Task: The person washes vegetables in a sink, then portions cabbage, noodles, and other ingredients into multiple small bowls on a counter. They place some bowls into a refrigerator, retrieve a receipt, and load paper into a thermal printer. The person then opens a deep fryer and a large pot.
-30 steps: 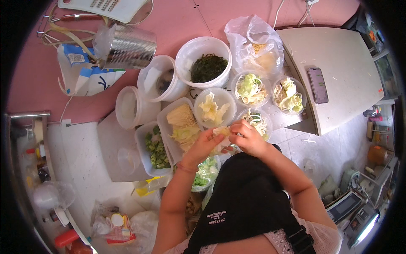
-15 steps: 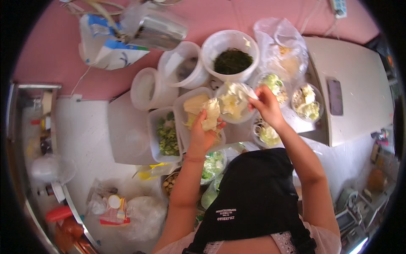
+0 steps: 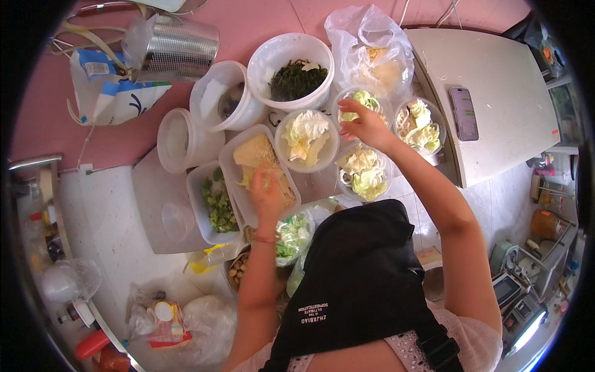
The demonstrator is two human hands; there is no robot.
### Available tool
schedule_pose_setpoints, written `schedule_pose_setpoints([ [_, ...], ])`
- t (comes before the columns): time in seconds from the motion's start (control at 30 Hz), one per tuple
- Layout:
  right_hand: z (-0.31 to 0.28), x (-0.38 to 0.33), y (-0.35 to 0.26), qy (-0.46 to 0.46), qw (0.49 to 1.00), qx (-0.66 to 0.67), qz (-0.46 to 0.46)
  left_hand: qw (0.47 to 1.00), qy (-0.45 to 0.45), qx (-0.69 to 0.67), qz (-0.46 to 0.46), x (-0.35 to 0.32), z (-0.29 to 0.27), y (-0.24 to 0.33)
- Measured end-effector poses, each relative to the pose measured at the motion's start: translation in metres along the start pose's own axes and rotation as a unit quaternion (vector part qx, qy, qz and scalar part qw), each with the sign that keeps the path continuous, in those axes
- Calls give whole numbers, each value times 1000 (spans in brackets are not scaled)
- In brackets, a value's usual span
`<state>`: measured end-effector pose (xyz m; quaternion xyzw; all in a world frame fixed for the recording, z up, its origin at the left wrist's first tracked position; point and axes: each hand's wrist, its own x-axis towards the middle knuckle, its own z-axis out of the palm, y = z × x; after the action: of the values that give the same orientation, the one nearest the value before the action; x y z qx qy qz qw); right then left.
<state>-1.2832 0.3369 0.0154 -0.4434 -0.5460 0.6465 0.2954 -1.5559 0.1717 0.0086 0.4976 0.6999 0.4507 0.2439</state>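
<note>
My left hand [image 3: 266, 193] is over the rectangular tub [image 3: 294, 197] that holds pale yellow sheets and shreds, perhaps tofu skin. Its fingers are spread and slightly blurred, reaching down among the shreds; nothing shows held. My right hand [image 3: 370, 128] hovers at a clear round bowl of cabbage [image 3: 365, 98], fingers apart and nothing visible in them. Between the hands stands a round bowl with torn cabbage leaves [image 3: 305, 137]. Closer to me is another bowl of cabbage and white strips [image 3: 364, 173]. A further bowl with cabbage and mushrooms [image 3: 420, 126] sits to the right.
A tub of green leaves [image 3: 218, 204] adjoins the rectangular tub. Behind stand a large bucket of dark green strips [image 3: 299, 80], more white buckets [image 3: 201, 99] and a plastic bag [image 3: 372, 53]. A phone [image 3: 463, 113] lies on the right tabletop; a perforated metal strainer [image 3: 180, 49] is far left.
The pale yellow piece has left my left hand, which has lowered into the tub. My right hand has moved from the middle bowl toward the far right bowl. The view has shifted.
</note>
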Motion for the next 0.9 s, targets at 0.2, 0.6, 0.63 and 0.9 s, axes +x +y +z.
schedule_pose_setpoints([
  [0.2, -34, -92, 48, 6, 940, -329, -90, 980, 62, 186, -31, -18, -58, -49],
  [0.6, 13, -136, 58, 8, 801, -591, 90, 964, -195, 64, 169, -60, 92, 51],
  [0.63, 13, -136, 55, 15, 817, -568, 101, 959, -215, 65, 174, -62, 99, 52],
  [0.9, -1, -142, 75, 27, 984, -79, 159, 943, -261, 63, 198, -62, 116, 57],
])
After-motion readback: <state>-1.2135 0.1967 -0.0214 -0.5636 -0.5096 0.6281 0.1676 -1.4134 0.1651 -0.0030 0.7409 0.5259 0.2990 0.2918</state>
